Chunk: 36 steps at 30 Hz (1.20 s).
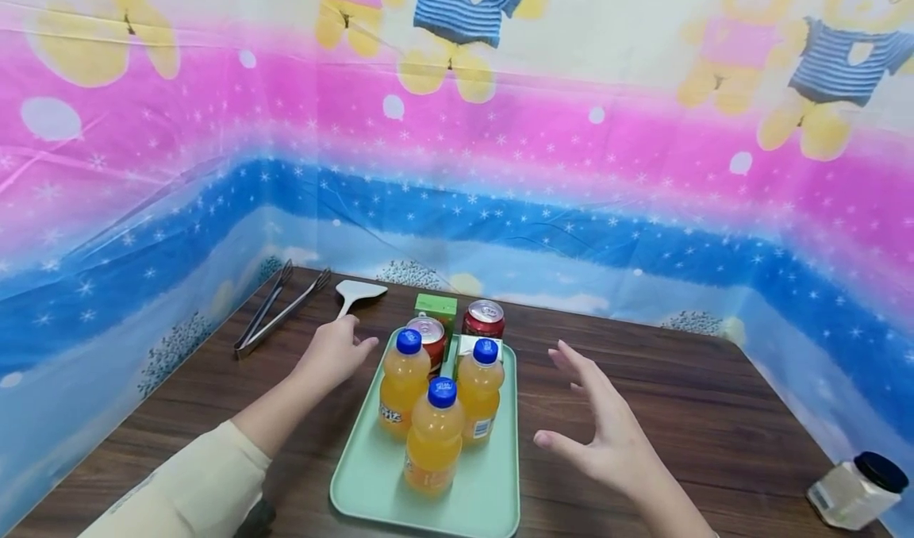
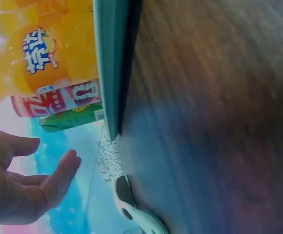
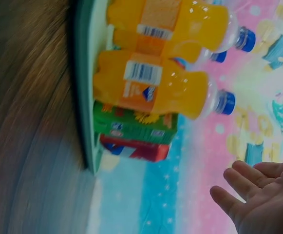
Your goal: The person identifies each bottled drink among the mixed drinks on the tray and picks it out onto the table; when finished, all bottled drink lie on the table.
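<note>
A light green tray [image 1: 493, 514] bears three orange-drink bottles with blue caps: one in front [image 1: 433, 447], one at left [image 1: 404, 383] and one at right [image 1: 480, 399]. Behind them stand two red cans [image 1: 428, 340] [image 1: 484, 320] and green drink cartons [image 1: 437, 309], partly hidden. To the left of the tray, my left hand [image 1: 337, 355] hovers with thumb and fingers apart, holding nothing. My right hand [image 1: 603, 431] is held out at the tray's right, fingers spread and nothing in them. The left wrist view shows the left hand [image 2: 29, 180] clear of the bottles.
Metal tongs [image 1: 274, 320] lie at the table's back left. Beside them is a white spatula [image 1: 357, 290], its handle partly behind my left hand. A jar with a black lid [image 1: 857, 490] stands at the right edge. Patterned cloth [image 1: 571, 181] walls in the wooden table [image 1: 664, 395].
</note>
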Each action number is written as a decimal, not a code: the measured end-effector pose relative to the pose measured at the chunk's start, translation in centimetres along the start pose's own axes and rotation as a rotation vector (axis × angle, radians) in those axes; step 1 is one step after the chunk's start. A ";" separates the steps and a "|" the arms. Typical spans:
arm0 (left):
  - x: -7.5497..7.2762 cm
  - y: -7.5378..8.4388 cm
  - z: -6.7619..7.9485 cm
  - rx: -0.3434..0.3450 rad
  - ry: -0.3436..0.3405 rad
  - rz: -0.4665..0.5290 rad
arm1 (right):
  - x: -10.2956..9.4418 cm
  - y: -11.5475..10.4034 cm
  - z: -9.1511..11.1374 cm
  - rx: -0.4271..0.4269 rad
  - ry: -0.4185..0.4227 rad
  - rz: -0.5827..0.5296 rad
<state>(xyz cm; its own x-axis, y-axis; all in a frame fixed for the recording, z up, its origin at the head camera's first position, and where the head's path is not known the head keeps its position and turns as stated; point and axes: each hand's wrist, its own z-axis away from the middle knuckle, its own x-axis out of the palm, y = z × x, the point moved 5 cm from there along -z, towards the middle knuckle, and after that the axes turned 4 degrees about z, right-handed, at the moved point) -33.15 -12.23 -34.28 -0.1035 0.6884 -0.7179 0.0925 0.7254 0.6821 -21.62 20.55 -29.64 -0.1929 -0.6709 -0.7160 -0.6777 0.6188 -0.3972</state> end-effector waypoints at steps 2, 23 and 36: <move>0.4 -0.2 -0.1 -0.038 -0.029 0.004 | 0.2 -0.3 -0.1 0.006 -0.010 -0.026; 2.9 -1.3 -0.8 -0.186 -0.165 0.057 | 2.4 -3.6 -1.1 0.003 -0.025 -0.234; 3.7 -2.0 -1.2 -0.258 -0.206 0.155 | 4.6 -4.6 -1.6 -0.048 -0.027 -0.314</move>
<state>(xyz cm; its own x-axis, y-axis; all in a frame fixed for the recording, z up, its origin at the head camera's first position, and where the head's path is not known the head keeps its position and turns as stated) -34.90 -11.12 -38.18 0.0968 0.7956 -0.5980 -0.1643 0.6054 0.7788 -20.54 13.95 -30.17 0.0500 -0.8147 -0.5777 -0.7337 0.3625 -0.5747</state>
